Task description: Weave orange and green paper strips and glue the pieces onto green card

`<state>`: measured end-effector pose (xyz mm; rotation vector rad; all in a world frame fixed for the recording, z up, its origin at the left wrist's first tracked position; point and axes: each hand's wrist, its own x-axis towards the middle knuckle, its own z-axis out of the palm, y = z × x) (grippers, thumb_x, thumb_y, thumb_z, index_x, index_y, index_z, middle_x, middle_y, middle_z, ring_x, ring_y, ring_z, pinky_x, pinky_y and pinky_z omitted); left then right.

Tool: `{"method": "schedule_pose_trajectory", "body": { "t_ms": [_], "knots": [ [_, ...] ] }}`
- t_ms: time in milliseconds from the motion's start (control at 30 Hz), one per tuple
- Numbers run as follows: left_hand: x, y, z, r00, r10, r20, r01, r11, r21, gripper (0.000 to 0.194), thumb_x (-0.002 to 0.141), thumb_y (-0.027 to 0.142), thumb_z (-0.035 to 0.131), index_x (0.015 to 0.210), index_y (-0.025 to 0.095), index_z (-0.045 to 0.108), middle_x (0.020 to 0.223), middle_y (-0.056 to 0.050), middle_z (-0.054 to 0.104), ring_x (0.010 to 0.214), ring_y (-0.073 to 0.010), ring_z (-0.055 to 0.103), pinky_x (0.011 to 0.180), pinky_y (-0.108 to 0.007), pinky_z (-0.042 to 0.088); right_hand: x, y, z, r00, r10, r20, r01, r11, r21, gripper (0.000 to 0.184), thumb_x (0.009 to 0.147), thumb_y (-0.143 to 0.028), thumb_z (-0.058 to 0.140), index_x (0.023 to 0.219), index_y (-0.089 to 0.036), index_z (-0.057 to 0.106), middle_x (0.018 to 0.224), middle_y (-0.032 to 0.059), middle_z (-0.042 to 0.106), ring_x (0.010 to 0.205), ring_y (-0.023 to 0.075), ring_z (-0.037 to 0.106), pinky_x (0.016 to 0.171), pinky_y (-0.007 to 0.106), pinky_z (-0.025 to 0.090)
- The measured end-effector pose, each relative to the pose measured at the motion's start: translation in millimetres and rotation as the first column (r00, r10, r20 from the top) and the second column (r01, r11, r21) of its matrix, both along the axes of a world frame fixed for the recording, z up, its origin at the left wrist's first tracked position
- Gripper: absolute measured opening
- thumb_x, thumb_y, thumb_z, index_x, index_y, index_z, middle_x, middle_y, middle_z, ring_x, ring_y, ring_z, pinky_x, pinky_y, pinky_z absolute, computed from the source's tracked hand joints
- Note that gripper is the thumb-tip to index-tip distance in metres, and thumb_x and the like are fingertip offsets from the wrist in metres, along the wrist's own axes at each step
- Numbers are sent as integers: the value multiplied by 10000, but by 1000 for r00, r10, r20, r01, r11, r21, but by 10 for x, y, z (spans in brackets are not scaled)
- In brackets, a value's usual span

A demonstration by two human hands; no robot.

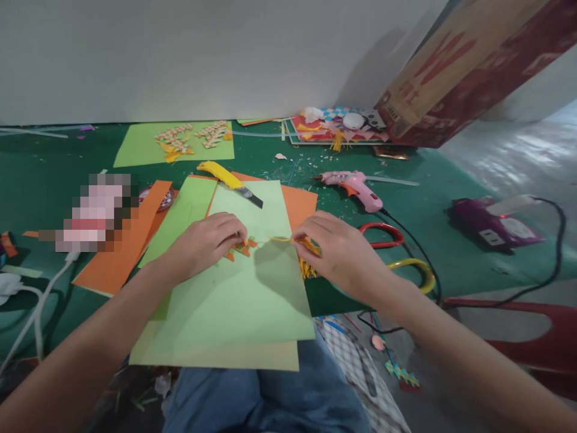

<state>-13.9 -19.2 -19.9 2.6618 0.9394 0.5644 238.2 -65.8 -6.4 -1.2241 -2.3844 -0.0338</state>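
Observation:
My left hand [205,243] pinches a small folded-paper piece [241,248] in orange and green, mostly covered by the fingers. Across from it, my right hand [331,249] has its fingertips closed on a yellow tassel [309,267], whose fringe hangs below the palm. A thin yellow cord [279,239] runs between the two hands. Both hands are just above a pale green paper sheet [238,307] on a stack of coloured paper. A yellow utility knife [228,179] with its blade out rests on the paper beyond my hands.
A pink glue gun [356,187] with a lit red light lies right of the paper, near red-and-yellow-handled scissors [383,236]. Orange strips [128,246] lie left. Finished paper pieces [174,143] sit at the back. A cardboard box [469,72] leans back right; a purple power box [496,224] trails a cable.

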Motion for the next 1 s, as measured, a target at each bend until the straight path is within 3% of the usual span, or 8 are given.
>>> {"method": "schedule_pose_trajectory", "body": {
  "t_ms": [333,667,1000],
  "knots": [
    [-37,13,-5,1000,-17,-14,16,999,-49,170,952,213,409,885,203,564,894,-32,625,873,-167,579,767,-290,436,-13,74,356,995,96,3,-95,995,-39,168,893,-159,452,783,-199,573,818,65,652,814,186,554,761,328,438],
    [-29,6,-13,999,-31,14,32,999,-33,171,909,111,414,879,209,551,880,-17,619,861,-161,580,750,-277,433,-184,285,219,982,171,-76,-180,974,-141,130,868,-146,432,817,-189,544,861,75,620,849,188,561,759,310,435],
    [-20,15,-17,999,-45,20,45,999,-3,150,912,107,440,864,208,540,862,-5,618,859,-155,584,738,-263,422,-174,320,275,980,164,-113,-188,952,-242,120,870,-146,480,766,-186,525,834,41,619,747,143,555,683,262,411]
  ]
}}
